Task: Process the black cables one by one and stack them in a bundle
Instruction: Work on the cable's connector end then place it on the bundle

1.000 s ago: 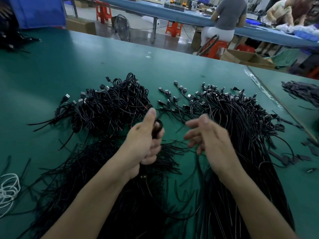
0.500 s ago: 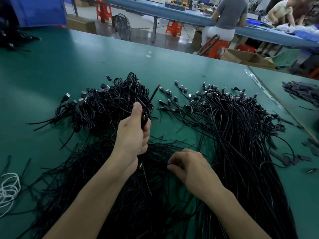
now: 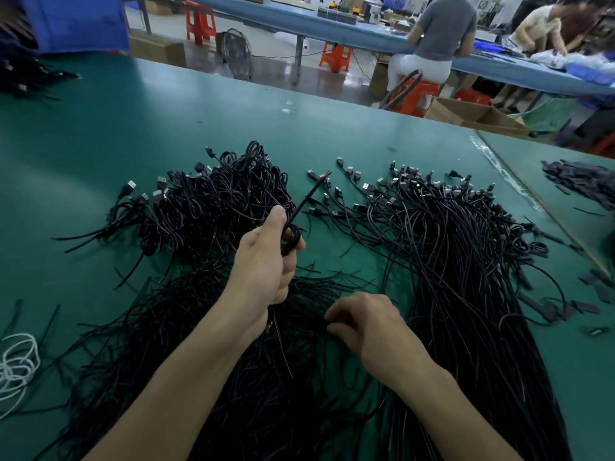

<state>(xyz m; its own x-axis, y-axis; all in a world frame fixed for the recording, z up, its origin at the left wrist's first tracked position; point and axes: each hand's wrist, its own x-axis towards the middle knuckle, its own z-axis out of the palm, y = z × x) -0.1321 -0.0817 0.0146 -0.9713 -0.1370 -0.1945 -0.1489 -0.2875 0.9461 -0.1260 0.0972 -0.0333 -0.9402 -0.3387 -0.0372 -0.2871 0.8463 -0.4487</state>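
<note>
Since the raised, spread pose of a second ago, my right hand [image 3: 369,322] has dropped onto the loose strands [image 3: 199,377] that fan across the near part of the table. Its fingers are curled, and thumb and forefinger pinch into those loose strands. My left hand [image 3: 263,271] has barely shifted over the last half second. It grips the coiled cable [image 3: 292,236] upright in its fist, thumb along the top. That cable's free end, showing a red tip, slants up and to the right, leaning a little further right than before.

The green table [image 3: 100,161] fills most of my view. On its right lies the big pile of straight cables [image 3: 466,261], their plugs pointing away from me. At left centre sits the bundle of coiled cables [image 3: 206,207], just beyond my left hand. A heap of black scraps [image 3: 579,181] lies at the far right, and a white cord [image 3: 16,364] is looped at the left edge.

Past the table runs a long blue bench [image 3: 332,26], where a seated person [image 3: 439,38] in grey has their back to me. There are orange stools [image 3: 336,56], a floor fan [image 3: 237,53] and an open cardboard box [image 3: 466,109]. Any print on that box is too blurred for me to read.
</note>
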